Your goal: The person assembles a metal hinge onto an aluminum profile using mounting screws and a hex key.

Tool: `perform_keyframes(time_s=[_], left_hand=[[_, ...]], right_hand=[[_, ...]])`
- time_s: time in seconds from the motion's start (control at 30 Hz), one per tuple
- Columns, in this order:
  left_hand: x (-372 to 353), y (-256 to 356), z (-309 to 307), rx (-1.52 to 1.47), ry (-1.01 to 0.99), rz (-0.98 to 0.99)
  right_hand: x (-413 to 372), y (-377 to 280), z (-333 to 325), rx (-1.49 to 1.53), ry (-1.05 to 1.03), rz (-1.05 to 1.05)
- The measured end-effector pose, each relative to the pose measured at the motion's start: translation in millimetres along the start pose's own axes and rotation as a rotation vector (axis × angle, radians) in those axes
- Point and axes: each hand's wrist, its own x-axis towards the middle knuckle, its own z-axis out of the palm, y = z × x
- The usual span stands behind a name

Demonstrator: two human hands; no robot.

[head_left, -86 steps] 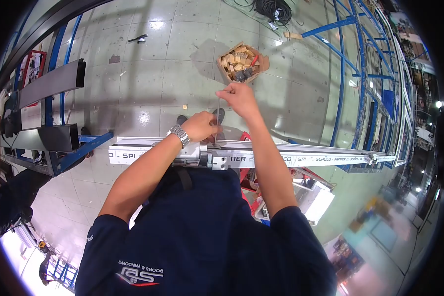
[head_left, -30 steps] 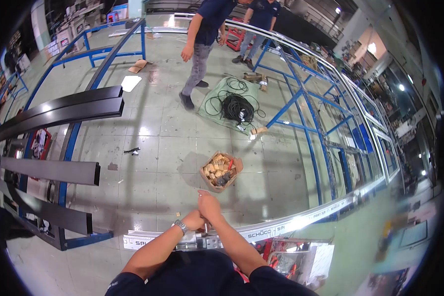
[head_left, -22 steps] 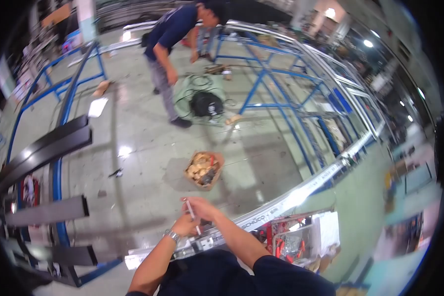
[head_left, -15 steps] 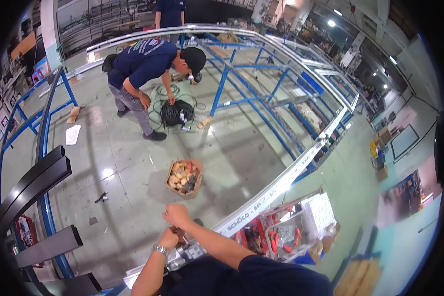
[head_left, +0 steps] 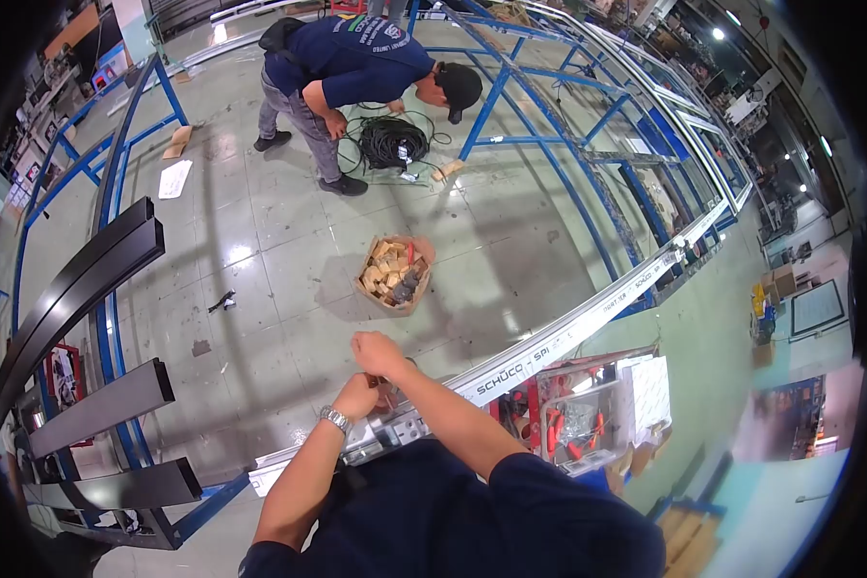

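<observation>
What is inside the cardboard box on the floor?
The cardboard box holds pale wooden blocks, a red-handled tool and a dark grey item; lower layers are covered.

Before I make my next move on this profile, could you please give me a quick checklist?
1. Both hands at the profile end: ok, left hand and right hand are together there.
2. Grip: cannot tell, the hands hide it.
3. Co-worker clear: ok, bent over the cable coil, far off.
4. Box of blocks clear of the profile: ok, set apart from it.
5. Parts case close: ok, beside you.
</observation>
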Motion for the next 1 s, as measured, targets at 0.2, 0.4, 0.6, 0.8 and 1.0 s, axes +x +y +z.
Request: perform_keyframes(time_s=[0.2, 0.4, 0.6, 0.8, 1.0], left_hand=[[0.9, -5.0, -2.7, -0.086, -0.012, -0.041], [3.5, -7.2, -4.4, -0.092, -0.038, -0.049], [5.6, -8.3, -2.4, -0.017, 0.045, -0.016], [2.5, -4.3, -2.4, -0.048, -0.019, -0.044], [-6.1, 7.5, 1.1, 0.032, -0.013, -0.041]], right_hand=[[-18.1, -0.5, -21.5, 0.966, -0.237, -0.054], [-23.1, 23.9, -28.5, 1.495, -0.383, -0.027], [-18.9, 0.1, -34.9, 0.367, 0.246, -0.182], [-19.2, 3.8, -17.2, 0.913, 0.128, -0.089], [-5.9, 10.5, 14.2, 0.135, 0.244, -0.178]])
